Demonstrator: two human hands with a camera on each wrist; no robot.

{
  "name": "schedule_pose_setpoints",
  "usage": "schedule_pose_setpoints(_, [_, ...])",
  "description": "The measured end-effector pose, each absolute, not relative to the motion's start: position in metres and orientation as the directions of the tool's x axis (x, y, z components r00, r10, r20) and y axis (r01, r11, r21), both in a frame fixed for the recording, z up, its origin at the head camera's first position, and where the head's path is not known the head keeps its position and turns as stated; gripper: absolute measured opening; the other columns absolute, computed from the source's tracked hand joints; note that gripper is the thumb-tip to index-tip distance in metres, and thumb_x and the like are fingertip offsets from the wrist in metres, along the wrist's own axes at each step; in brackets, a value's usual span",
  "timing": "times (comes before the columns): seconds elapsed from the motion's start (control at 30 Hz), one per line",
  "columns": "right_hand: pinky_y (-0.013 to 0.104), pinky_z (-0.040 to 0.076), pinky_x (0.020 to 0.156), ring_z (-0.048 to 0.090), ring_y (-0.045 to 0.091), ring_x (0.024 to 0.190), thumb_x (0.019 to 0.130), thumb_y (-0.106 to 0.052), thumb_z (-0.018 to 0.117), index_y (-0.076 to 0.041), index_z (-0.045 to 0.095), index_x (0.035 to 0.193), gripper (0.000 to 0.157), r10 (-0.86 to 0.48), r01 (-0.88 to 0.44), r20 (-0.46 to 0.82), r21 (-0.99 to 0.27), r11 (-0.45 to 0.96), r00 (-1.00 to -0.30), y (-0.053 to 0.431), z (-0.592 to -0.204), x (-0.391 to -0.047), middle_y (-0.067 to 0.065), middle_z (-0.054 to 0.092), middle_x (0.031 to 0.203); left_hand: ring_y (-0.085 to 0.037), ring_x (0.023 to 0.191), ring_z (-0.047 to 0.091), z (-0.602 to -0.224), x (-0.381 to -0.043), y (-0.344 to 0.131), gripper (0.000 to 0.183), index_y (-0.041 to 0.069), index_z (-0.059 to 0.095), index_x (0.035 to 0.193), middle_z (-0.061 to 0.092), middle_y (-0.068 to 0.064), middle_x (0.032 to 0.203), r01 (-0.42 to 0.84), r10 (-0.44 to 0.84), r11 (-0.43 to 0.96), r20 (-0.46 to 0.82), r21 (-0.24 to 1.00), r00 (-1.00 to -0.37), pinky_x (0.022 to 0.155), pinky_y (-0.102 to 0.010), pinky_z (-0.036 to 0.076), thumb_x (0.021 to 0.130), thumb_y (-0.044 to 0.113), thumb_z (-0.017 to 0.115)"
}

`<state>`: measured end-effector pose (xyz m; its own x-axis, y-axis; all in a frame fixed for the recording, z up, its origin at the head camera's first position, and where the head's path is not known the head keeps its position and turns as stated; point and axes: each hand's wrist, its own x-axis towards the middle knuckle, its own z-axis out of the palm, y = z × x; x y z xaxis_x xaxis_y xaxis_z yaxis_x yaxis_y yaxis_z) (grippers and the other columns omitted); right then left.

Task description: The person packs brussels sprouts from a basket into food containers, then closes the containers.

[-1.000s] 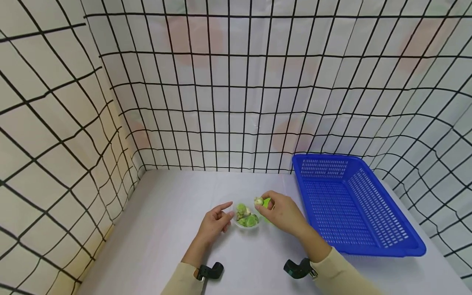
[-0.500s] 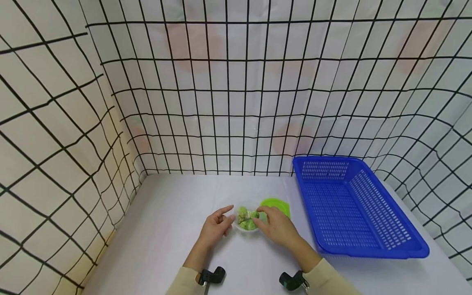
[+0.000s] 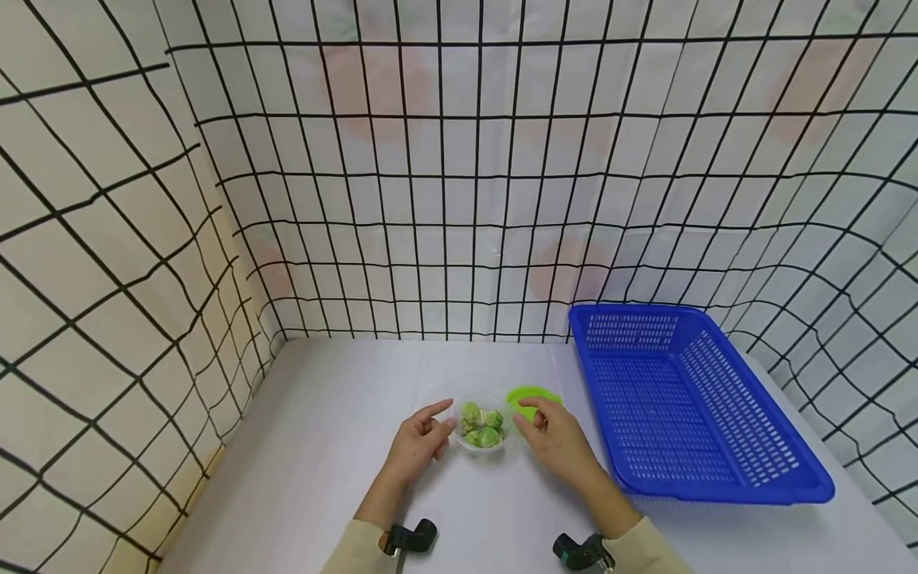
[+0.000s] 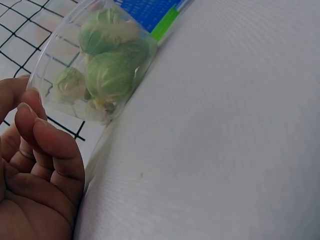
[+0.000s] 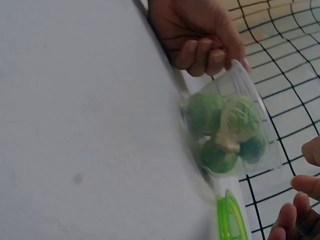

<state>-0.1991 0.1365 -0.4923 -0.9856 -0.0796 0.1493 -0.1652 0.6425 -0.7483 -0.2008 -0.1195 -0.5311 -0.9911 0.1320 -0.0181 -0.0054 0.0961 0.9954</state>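
A clear plastic tub point(image 3: 482, 446) stands on the white table, with several Brussels sprouts point(image 4: 109, 75) inside. My left hand point(image 3: 418, 437) holds its rim at the left side, thumb and index finger at the edge; the right wrist view shows that left hand point(image 5: 200, 37) from across the tub. On the other side, my right hand point(image 3: 555, 437) hovers just off the rim with thumb and fingers apart and nothing between them. Behind the right hand lies a bright green lid point(image 3: 529, 393), partly covered by the fingers; its edge also shows in the right wrist view.
A large blue perforated basket point(image 3: 670, 399) stands at the right, near my right forearm. Black wire mesh point(image 3: 430, 199) rises along the back and both sides of the white table point(image 3: 301, 454). Each wrist carries a small black camera point(image 3: 412, 538).
My right hand brought a Brussels sprout from above the lid into the tub, let go of it and drew back to the right. The left hand stayed at the rim.
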Motion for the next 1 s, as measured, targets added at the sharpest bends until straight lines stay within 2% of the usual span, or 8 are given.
schedule_pose_setpoints(0.33, [0.026, 0.041, 0.063, 0.048, 0.014, 0.071, 0.098, -0.022, 0.068, -0.003, 0.068, 0.124, 0.032, 0.025, -0.032, 0.062, -0.770, 0.637, -0.998, 0.169, -0.492, -0.200, 0.004, 0.054, 0.081, -0.008, 0.055, 0.049, -0.530, -0.202, -0.118, 0.049, 0.007, 0.060, 0.141, 0.055, 0.002, 0.070, -0.042, 0.116, 0.037, -0.046, 0.998, -0.992, 0.053, -0.022, 0.042, 0.098, 0.027, 0.070])
schedule_pose_setpoints(0.53, [0.031, 0.043, 0.059, 0.051, 0.017, 0.068, 0.096, -0.022, 0.068, 0.001, 0.064, 0.125, 0.037, 0.055, 0.025, 0.015, -0.755, 0.655, -0.998, 0.179, -0.507, -0.200, 0.008, 0.059, 0.079, -0.007, 0.054, 0.041, -0.526, -0.211, -0.121, 0.051, 0.007, 0.062, 0.139, 0.049, 0.006, 0.063, -0.191, 0.129, -0.011, -0.188, 0.982, -0.974, 0.051, -0.023, 0.040, 0.100, 0.040, 0.066])
schedule_pose_setpoints(0.63, [0.035, 0.048, 0.062, 0.059, 0.022, 0.073, 0.096, -0.021, 0.066, 0.005, 0.060, 0.126, 0.039, 0.081, 0.046, 0.009, -0.758, 0.650, -0.997, 0.180, -0.509, -0.203, 0.016, 0.066, 0.086, -0.007, 0.052, 0.038, -0.523, -0.222, -0.122, 0.053, 0.008, 0.065, 0.134, 0.045, 0.007, 0.060, -0.263, 0.123, 0.022, -0.264, 0.964, -0.957, 0.048, -0.023, 0.036, 0.098, 0.047, 0.066])
schedule_pose_setpoints(0.73, [0.044, 0.055, 0.074, 0.067, 0.033, 0.088, 0.097, -0.019, 0.062, 0.008, 0.058, 0.125, 0.039, 0.100, 0.075, -0.011, -0.744, 0.663, -0.995, 0.179, -0.508, -0.209, 0.027, 0.069, 0.102, -0.007, 0.051, 0.037, -0.517, -0.234, -0.119, 0.050, 0.009, 0.067, 0.131, 0.044, 0.008, 0.060, -0.305, 0.111, 0.077, -0.312, 0.949, -0.943, 0.047, -0.022, 0.033, 0.098, 0.046, 0.066])
schedule_pose_setpoints(0.87, [0.056, 0.053, 0.089, 0.065, 0.045, 0.107, 0.098, -0.022, 0.058, 0.010, 0.061, 0.119, 0.038, 0.124, 0.121, -0.045, -0.689, 0.715, -0.991, 0.177, -0.507, -0.216, 0.031, 0.067, 0.116, -0.007, 0.049, 0.034, -0.508, -0.251, -0.114, 0.044, 0.008, 0.066, 0.133, 0.043, 0.007, 0.059, -0.323, 0.112, 0.116, -0.336, 0.939, -0.935, 0.046, -0.022, 0.030, 0.101, 0.039, 0.061])
schedule_pose_setpoints(0.93, [0.056, 0.052, 0.088, 0.065, 0.045, 0.106, 0.098, -0.022, 0.058, 0.009, 0.064, 0.113, 0.035, 0.145, 0.140, -0.047, -0.664, 0.734, -0.988, 0.176, -0.508, -0.220, 0.029, 0.069, 0.115, -0.007, 0.049, 0.032, -0.506, -0.258, -0.113, 0.043, 0.007, 0.066, 0.132, 0.042, 0.007, 0.060, -0.340, 0.108, 0.137, -0.355, 0.930, -0.928, 0.046, -0.022, 0.029, 0.101, 0.037, 0.061])
schedule_pose_setpoints(1.0, [0.051, 0.053, 0.081, 0.067, 0.039, 0.095, 0.096, -0.021, 0.057, 0.006, 0.067, 0.106, 0.030, 0.167, 0.152, -0.039, -0.644, 0.750, -0.985, 0.175, -0.510, -0.224, 0.023, 0.071, 0.104, -0.007, 0.049, 0.033, -0.506, -0.264, -0.112, 0.041, 0.007, 0.066, 0.130, 0.043, 0.006, 0.062, -0.369, 0.097, 0.173, -0.388, 0.913, -0.916, 0.046, -0.022, 0.029, 0.101, 0.036, 0.062])
